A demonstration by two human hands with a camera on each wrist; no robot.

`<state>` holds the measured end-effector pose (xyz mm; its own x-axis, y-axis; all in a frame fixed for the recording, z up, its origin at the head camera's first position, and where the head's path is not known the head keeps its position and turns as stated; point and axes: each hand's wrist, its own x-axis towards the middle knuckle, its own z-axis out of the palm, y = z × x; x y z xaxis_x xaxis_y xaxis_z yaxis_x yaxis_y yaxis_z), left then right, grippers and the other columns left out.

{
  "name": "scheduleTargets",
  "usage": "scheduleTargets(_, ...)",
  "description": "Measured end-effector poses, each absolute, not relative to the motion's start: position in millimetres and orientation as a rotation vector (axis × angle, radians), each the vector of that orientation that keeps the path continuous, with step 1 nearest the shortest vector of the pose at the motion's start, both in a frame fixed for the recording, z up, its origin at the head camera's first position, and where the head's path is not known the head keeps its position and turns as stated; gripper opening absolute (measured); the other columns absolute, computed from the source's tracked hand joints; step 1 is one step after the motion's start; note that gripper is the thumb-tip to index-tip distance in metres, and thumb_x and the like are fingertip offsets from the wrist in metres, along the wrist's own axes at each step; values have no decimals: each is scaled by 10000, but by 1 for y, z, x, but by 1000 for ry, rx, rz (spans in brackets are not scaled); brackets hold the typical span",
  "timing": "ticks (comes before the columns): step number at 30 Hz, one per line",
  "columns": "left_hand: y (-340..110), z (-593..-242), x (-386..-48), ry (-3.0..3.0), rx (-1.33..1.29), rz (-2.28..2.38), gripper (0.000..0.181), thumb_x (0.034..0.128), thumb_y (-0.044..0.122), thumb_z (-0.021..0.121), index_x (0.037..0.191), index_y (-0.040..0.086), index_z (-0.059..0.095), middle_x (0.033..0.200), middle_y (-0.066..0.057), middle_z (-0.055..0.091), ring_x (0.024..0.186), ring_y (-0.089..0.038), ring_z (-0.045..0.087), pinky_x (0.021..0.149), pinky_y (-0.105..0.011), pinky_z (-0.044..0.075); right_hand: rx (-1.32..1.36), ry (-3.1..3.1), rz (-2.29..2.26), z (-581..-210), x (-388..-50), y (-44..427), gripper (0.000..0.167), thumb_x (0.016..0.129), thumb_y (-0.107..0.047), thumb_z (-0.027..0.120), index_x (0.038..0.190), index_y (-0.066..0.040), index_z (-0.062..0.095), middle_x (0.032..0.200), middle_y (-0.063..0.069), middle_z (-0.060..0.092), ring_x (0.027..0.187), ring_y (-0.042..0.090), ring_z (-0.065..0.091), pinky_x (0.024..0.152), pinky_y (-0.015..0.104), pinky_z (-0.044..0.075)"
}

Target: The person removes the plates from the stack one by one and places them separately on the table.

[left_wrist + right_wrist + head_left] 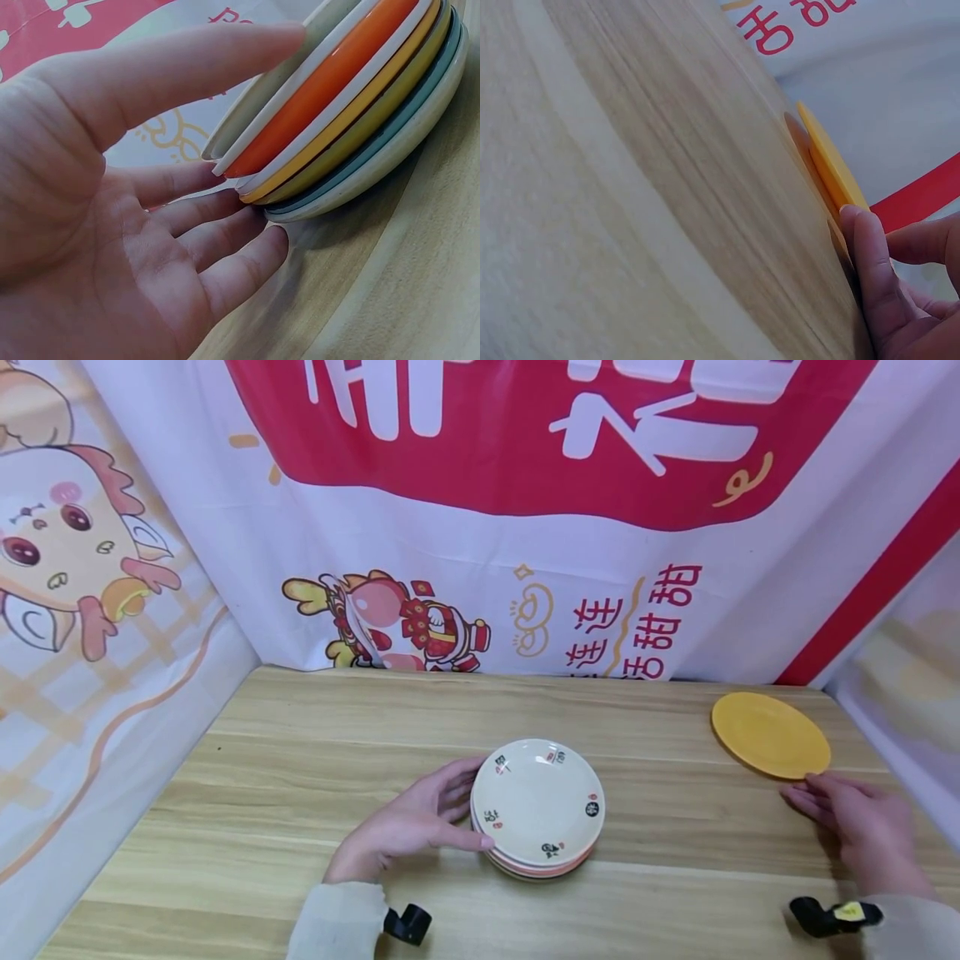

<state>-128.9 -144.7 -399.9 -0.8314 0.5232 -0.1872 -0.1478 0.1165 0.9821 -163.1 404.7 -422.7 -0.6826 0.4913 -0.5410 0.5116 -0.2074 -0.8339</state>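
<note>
In the head view a stack of plates stands on the wooden table, its top a white plate (536, 802) with small dark and red marks. The left wrist view shows the stack's coloured rims, among them an orange plate (330, 86) and a teal plate (375, 169). My left hand (420, 818) is at the stack's left side, fingertips touching the rims and thumb extended by the top edge. To the right, a yellow plate (772, 735) lies near the table's back corner. My right hand (862, 822) pinches its near edge between thumb and finger.
The wooden table (337, 727) meets a printed cloth backdrop (480, 543) along its back edge. Cloth with a cartoon print (67, 543) hangs on the left, and more pale cloth (900, 685) closes off the right side.
</note>
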Motion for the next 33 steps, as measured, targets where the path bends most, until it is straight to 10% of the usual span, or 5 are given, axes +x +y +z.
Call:
scheduleTargets(7,-145,-401,-129,1898,354,1769,998,822,41,910,1662,131,380,1755,-106,354,1647,-358,298,1349,-491,303,1243,1912,-2122,-425,-161,408,244,1107,-220,575,891,-279,672,693,-106,754,672,100,791,703,278,689)
scheduleTargets(13,-146,-402,-128,1889,359,1767,1006,823,39,906,1667,123,367,1760,-117,341,1650,-362,288,1351,-489,296,1309,1994,-2002,-424,-160,406,61,1102,-350,587,1124,-298,611,680,-154,717,668,75,767,651,258,674)
scheduleTargets(33,-146,-403,-130,1879,346,1777,997,825,47,911,1662,132,376,1755,-112,352,1653,-357,283,1344,-474,314,483,2472,-1788,-387,-153,305,460,1054,-469,667,1320,-104,577,864,-169,735,789,64,729,705,246,671)
